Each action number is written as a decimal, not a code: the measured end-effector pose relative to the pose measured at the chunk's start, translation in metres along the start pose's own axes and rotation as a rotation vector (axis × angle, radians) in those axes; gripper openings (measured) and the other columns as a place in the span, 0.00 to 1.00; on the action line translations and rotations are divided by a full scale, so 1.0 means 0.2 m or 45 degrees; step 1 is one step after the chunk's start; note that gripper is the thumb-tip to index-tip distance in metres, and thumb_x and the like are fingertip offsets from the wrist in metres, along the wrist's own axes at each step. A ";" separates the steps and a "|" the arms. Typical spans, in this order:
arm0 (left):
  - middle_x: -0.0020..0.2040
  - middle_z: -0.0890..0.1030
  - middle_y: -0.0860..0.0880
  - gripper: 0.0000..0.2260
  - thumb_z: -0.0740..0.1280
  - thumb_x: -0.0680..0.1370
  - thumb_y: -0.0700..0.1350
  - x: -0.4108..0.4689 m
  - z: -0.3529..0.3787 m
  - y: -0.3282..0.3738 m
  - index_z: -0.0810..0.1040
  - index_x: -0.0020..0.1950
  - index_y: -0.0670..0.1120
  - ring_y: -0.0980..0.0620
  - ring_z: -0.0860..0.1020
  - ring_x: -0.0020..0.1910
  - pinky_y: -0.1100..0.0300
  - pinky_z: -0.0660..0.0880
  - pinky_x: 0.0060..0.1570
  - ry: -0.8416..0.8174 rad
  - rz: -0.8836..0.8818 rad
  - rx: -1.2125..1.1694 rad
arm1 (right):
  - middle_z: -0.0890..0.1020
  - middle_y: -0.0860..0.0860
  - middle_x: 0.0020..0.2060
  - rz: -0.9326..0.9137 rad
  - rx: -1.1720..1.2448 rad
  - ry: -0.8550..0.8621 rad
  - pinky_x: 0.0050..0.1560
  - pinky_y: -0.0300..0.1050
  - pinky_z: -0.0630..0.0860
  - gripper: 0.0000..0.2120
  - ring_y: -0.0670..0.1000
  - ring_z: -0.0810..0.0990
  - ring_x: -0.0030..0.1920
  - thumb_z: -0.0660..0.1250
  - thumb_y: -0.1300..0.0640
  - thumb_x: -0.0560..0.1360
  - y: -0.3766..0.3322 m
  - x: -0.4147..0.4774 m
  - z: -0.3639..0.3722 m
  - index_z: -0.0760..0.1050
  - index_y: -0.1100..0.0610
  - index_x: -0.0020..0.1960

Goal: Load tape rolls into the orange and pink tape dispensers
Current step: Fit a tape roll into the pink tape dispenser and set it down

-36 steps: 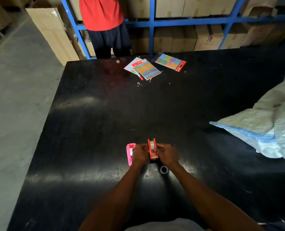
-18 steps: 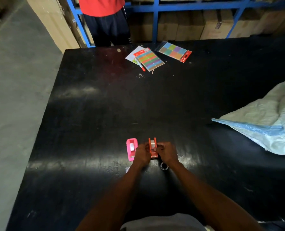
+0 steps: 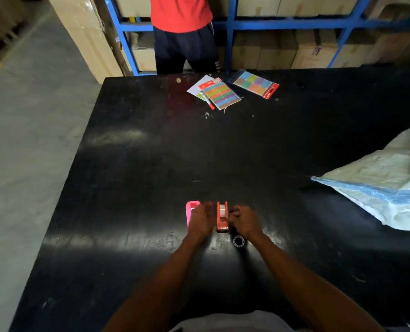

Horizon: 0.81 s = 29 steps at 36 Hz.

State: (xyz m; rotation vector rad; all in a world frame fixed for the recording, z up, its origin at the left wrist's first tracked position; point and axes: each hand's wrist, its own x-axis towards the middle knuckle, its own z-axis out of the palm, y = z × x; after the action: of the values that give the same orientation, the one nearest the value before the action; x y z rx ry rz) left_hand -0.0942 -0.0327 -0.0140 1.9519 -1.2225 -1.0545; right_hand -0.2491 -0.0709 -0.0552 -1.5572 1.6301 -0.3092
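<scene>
The orange tape dispenser (image 3: 222, 218) stands on the black table (image 3: 151, 164) with a clear tape roll in it. My right hand (image 3: 245, 220) is at its right side, curled fingertips touching it. My left hand (image 3: 201, 219) sits just left of the orange dispenser with a small gap between them. Its fingers are curled and it is blurred, and it covers the right part of the pink tape dispenser (image 3: 191, 209). I cannot tell whether it grips the pink one. A loose tape roll (image 3: 238, 241) lies flat on the table just under my right wrist.
A white and blue woven sack (image 3: 386, 185) lies at the table's right edge. Packs of coloured sticky notes (image 3: 219, 94) (image 3: 256, 83) and a red pen (image 3: 207, 101) lie at the far edge. A person in a red shirt (image 3: 181, 13) stands there before blue shelves with boxes.
Both hands were clasped around the orange dispenser. They have since moved apart: the left hand slid left over the pink dispenser, and the orange one stands between them on the table.
</scene>
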 end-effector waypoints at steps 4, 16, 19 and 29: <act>0.47 0.85 0.46 0.13 0.63 0.74 0.36 0.05 -0.14 -0.09 0.81 0.53 0.48 0.48 0.83 0.46 0.58 0.78 0.48 0.250 -0.001 0.057 | 0.85 0.51 0.47 -0.060 -0.100 0.173 0.49 0.49 0.77 0.07 0.54 0.82 0.48 0.66 0.51 0.76 -0.07 -0.02 -0.02 0.79 0.52 0.51; 0.72 0.67 0.43 0.41 0.76 0.69 0.37 0.09 -0.43 -0.35 0.58 0.76 0.43 0.41 0.75 0.63 0.57 0.74 0.57 -0.466 -0.117 0.221 | 0.75 0.56 0.62 -0.463 -0.609 -0.394 0.61 0.55 0.75 0.23 0.59 0.77 0.62 0.70 0.50 0.74 -0.45 0.05 0.22 0.74 0.52 0.67; 0.71 0.70 0.46 0.48 0.80 0.63 0.43 0.13 -0.43 -0.43 0.57 0.77 0.51 0.46 0.72 0.68 0.50 0.73 0.65 -0.468 -0.043 0.350 | 0.72 0.56 0.64 -0.470 -0.746 -0.415 0.59 0.54 0.75 0.26 0.61 0.77 0.61 0.72 0.50 0.74 -0.49 0.07 0.27 0.72 0.54 0.69; 0.66 0.74 0.56 0.42 0.80 0.63 0.48 0.20 -0.37 -0.49 0.64 0.72 0.62 0.52 0.75 0.64 0.50 0.75 0.63 -0.445 0.179 0.236 | 0.73 0.56 0.59 -0.420 -0.791 -0.456 0.57 0.56 0.78 0.13 0.60 0.80 0.52 0.70 0.54 0.75 -0.53 0.13 0.31 0.78 0.58 0.58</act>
State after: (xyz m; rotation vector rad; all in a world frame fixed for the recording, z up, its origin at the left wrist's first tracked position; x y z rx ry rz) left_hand 0.0225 -0.0244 -0.0672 1.8312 -1.6733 -1.2842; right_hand -0.1288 -0.0935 -0.0313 -2.2018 1.2376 0.3298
